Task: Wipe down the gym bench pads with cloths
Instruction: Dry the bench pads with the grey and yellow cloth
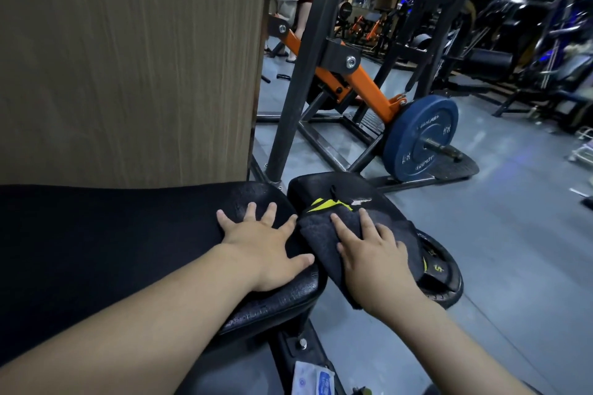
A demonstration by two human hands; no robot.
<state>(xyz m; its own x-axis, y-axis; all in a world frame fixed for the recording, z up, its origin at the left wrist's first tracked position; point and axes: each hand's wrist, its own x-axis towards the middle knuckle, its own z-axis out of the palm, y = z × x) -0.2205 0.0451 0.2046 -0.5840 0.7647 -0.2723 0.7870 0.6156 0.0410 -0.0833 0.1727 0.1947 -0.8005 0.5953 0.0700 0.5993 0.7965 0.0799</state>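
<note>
A long black bench pad (pixel 112 234) runs from the left edge to the middle of the view, its surface cracked near the end. My left hand (pixel 266 244) lies flat on that end with fingers spread. Right of it sits a smaller black seat pad (pixel 340 189) with a yellow logo and a worn patch. A dark grey cloth (pixel 324 234) covers the near part of the seat pad. My right hand (pixel 372 253) presses flat on the cloth with straight fingers.
A wood-grain panel (pixel 128 58) stands behind the bench. A black and orange machine frame (pixel 353 74) carries a blue weight plate (pixel 420 138). A black plate (pixel 446 272) lies on the floor under the seat. People stand far back. Wipe packets (pixel 314 378) lie below.
</note>
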